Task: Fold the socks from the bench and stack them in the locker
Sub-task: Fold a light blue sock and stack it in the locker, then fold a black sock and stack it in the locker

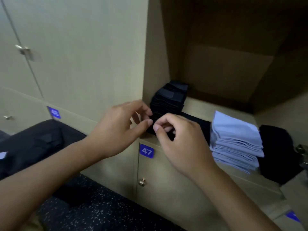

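At the centre of the frame a dark sock lies along the front edge of the open locker shelf, its near end caught between both hands. The left hand has thumb and forefinger closed in a pinch on that end; the right hand, just beside it, has its fingers curled down onto the same bit of cloth, though how much fabric sits inside that curl is hidden. Just behind the hands, upper centre, stands the stack of folded dark socks, tall and leaning a little. That stack looks like the main risk: a knuckle or a dragged sock end brushing it could tip the upper layers toward the shelf's edge. The sock in hand is itself right at the lip, so a slack pinch would probably let it slide off toward door 47 and the speckled floor below. To the right, a pile of pale blue folded cloths lies over the sock's far end – pulling hard from the near end could drag those askew (the black heap beyond them looks loose, too). Dark cloth in a dim locker makes edges hard to read, so a crooked fold seems likely. At lower left, a person's dark trouser leg.
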The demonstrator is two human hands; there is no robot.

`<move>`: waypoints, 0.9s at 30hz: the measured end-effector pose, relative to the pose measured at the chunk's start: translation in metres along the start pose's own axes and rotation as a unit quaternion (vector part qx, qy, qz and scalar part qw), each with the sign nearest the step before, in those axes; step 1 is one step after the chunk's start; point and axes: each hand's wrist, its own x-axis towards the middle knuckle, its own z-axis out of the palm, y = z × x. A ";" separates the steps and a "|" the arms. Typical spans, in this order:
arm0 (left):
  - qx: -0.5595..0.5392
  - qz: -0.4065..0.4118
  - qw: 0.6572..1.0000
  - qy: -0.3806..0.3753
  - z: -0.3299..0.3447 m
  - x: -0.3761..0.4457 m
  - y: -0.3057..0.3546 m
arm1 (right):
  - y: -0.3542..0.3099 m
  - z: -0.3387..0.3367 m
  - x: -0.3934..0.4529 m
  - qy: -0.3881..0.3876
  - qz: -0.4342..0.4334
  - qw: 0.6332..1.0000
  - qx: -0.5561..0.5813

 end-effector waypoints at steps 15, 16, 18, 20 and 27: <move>0.192 -0.231 0.953 -0.050 -0.130 -0.094 -0.110 | -0.042 0.089 0.019 -0.204 -0.057 0.976 0.043; 0.210 -0.236 0.947 -0.054 -0.137 -0.099 -0.117 | -0.045 0.095 0.019 -0.215 -0.060 0.974 0.041; 0.252 -0.244 0.933 -0.080 -0.150 -0.110 -0.134 | -0.050 0.107 0.021 -0.233 -0.064 0.970 0.034; 0.280 -0.263 0.914 -0.129 -0.160 -0.121 -0.149 | -0.053 0.118 0.023 -0.244 -0.068 0.967 0.024; 0.270 -0.324 0.878 -0.227 -0.158 -0.142 -0.196 | -0.055 0.140 0.018 -0.293 -0.064 0.954 -0.010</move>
